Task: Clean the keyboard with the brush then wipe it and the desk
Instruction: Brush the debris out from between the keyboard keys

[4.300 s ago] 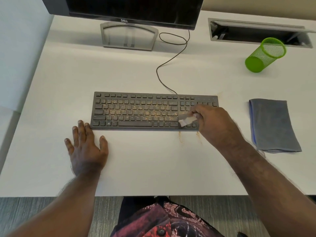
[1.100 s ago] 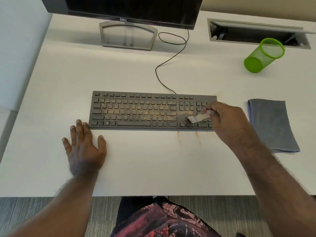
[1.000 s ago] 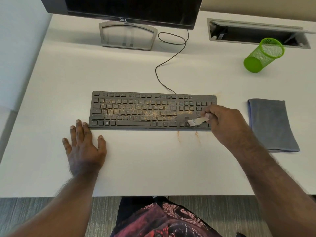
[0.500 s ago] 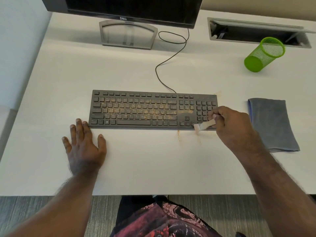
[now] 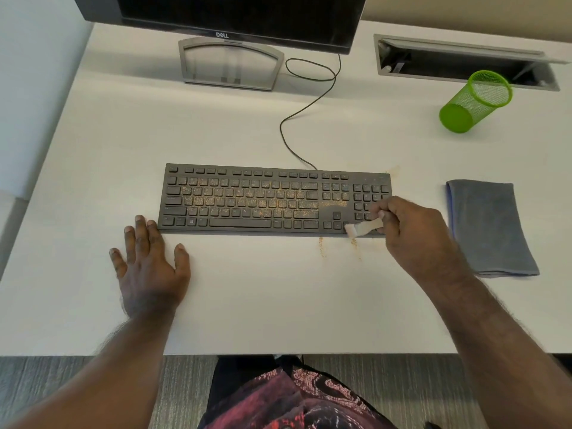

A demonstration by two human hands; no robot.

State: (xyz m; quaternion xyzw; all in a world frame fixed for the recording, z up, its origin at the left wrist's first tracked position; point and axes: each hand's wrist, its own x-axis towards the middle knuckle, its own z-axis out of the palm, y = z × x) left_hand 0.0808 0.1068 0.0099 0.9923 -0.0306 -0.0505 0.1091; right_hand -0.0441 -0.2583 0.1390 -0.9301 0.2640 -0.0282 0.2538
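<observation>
- The brushing step is in hand: the right hand (image 5: 414, 233) pinches the brush (image 5: 363, 227), bristles at the front edge of the keyboard (image 5: 272, 199).
- Next likely calls for sweeping the crumb-covered middle keys.
- The left hand (image 5: 148, 264) lies flat and relaxed on the desk (image 5: 247, 305), fingertips at the keyboard's left corner.
- The cloth (image 5: 489, 227) waits just right of the right hand.

On the desk (image 5: 278, 305) the keyboard (image 5: 247, 199) lies central — cloth (image 5: 489, 227) right of it, monitor (image 5: 235, 17) behind.

Bare forearms (image 5: 483, 320); red-and-black patterned garment (image 5: 297, 404) below.
</observation>
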